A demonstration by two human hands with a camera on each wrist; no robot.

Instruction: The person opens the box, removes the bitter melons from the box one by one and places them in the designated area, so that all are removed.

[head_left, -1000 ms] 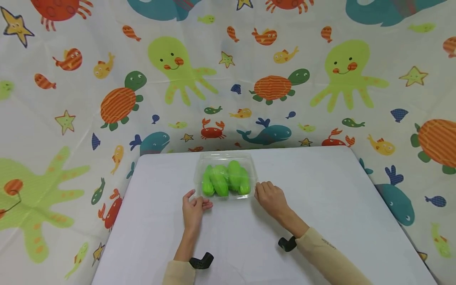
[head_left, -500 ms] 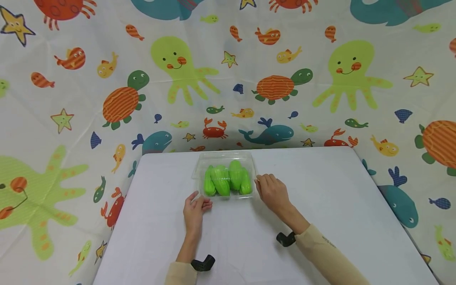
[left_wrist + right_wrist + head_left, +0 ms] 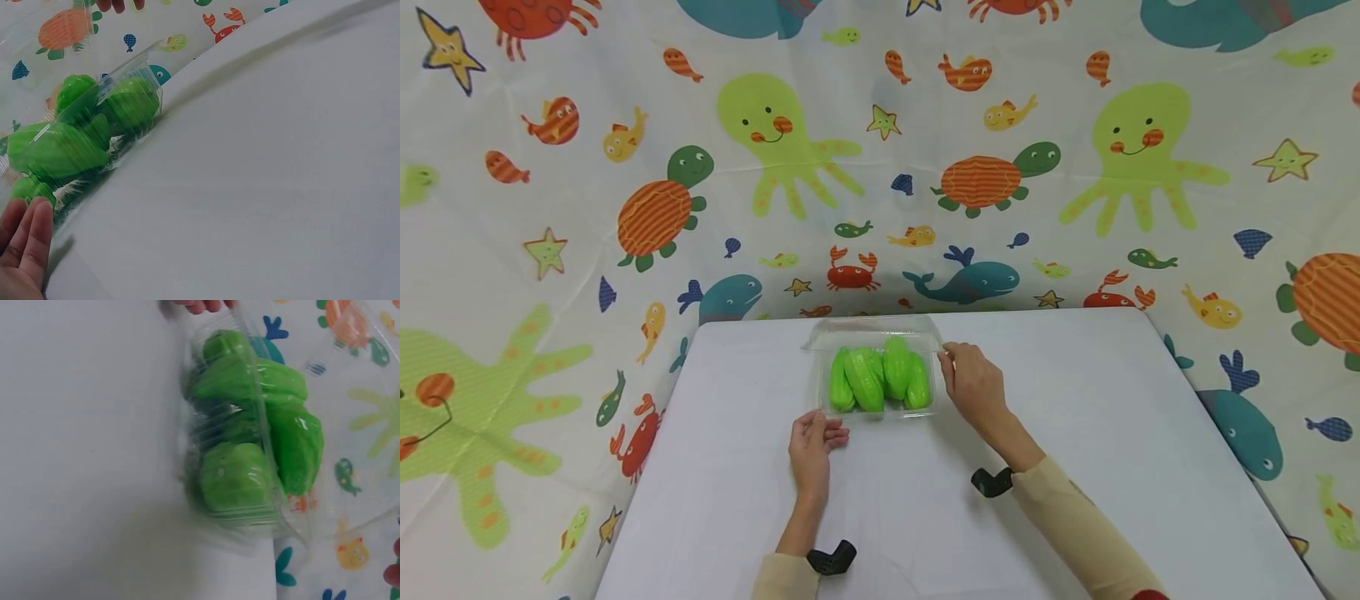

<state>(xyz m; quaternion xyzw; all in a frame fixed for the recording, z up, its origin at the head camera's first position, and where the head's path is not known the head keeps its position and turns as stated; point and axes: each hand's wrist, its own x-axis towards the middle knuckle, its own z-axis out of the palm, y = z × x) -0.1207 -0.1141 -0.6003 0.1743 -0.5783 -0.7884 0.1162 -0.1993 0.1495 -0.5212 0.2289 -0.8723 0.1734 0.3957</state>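
Observation:
A clear plastic clamshell container (image 3: 902,415) with several bright green, ridged, elongated vegetables (image 3: 863,382) inside stands near the table's far edge. Its clear lid (image 3: 868,332) is raised and tilted back toward the patterned cloth. At the front left corner my left hand (image 3: 809,454) touches the container, thumb side at the rim; the left wrist view has its fingers (image 3: 39,231) fairly straight beside the wall. My right hand (image 3: 976,385) pinches the lid's right edge. Only the tips of the right fingers (image 3: 394,575) enter the right wrist view, at its right border.
A white-covered table (image 3: 737,500) spreads beneath both arms. Behind it hangs a cloth (image 3: 880,167) printed with sea animals. Each wrist bears a black camera mount (image 3: 832,557).
My right hand has moved up and away along the container's right side, and the lid has swung from over the vegetables toward the back. My left hand has stayed at the front left corner.

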